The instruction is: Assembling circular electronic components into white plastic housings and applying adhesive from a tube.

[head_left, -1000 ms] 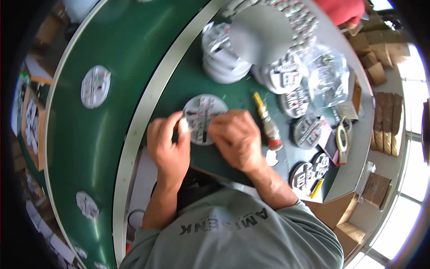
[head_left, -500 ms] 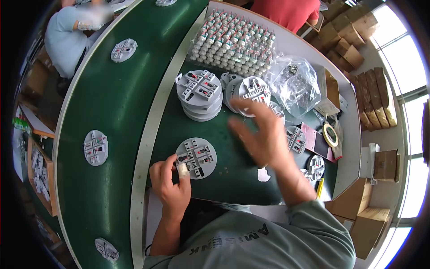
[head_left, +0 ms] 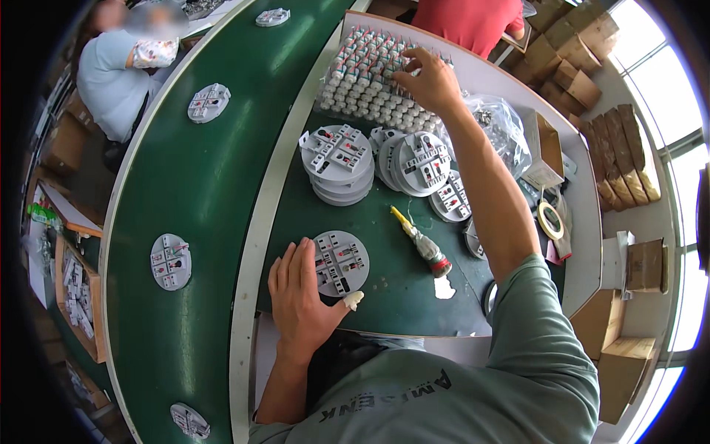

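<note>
My left hand (head_left: 302,300) lies over the left edge of a round grey plate (head_left: 353,259) with white terminal blocks and small red and black parts. Its fingers are stretched and the thumb, wrapped in a pale covering, spreads along the plate's near edge. My right hand (head_left: 430,80) reaches over a bed of small white wired components (head_left: 377,89) at the back, index finger and thumb curved and apart, with nothing visible between them. On the table between, a hand tool (head_left: 425,248) with a yellow end, plastic-wrapped body and red band lies at a slant.
A stack of plates (head_left: 336,159) and more plates (head_left: 423,164) stand behind. At right are a clear bag (head_left: 503,133), an open carton (head_left: 546,152) and a tape roll (head_left: 549,218). Plates lie along the green conveyor (head_left: 185,200) at left. Other people sit beyond.
My right hand has moved away and up to the wired components, leaving the hand tool in view on the table. My left hand's fingers have straightened beside the plate. The view has shifted slightly.
</note>
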Demonstrator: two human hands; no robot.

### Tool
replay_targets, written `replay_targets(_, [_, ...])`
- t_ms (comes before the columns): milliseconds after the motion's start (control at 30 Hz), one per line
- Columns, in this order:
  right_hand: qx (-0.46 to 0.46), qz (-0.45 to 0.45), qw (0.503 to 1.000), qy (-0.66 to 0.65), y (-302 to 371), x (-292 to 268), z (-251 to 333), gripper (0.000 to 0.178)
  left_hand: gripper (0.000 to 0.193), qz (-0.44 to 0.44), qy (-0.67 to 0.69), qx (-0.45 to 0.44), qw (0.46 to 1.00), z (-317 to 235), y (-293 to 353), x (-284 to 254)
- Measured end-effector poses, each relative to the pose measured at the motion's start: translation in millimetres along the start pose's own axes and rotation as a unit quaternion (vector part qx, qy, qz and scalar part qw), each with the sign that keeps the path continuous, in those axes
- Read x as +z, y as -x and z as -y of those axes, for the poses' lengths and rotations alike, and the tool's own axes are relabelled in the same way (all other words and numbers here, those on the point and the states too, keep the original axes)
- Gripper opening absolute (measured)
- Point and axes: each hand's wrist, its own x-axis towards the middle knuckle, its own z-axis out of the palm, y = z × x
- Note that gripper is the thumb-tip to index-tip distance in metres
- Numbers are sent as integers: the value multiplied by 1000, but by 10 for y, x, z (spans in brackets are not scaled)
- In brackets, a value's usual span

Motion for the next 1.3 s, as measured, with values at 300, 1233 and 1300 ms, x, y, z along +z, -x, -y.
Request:
replay_targets(300, [-23,99,984,-150,1987,-578,947,44,122,9,-2,-24,1000,-36,-54,-18])
replay_targets(1233, [-212,251,919,-216,2591,183,1506,28,115,-57,111,-10,992,219,-18,11])
replay_targets(1300, [-246,223,922,-199,2596,187,1541,29,110,-56,99,-10,993,234,-7,14])
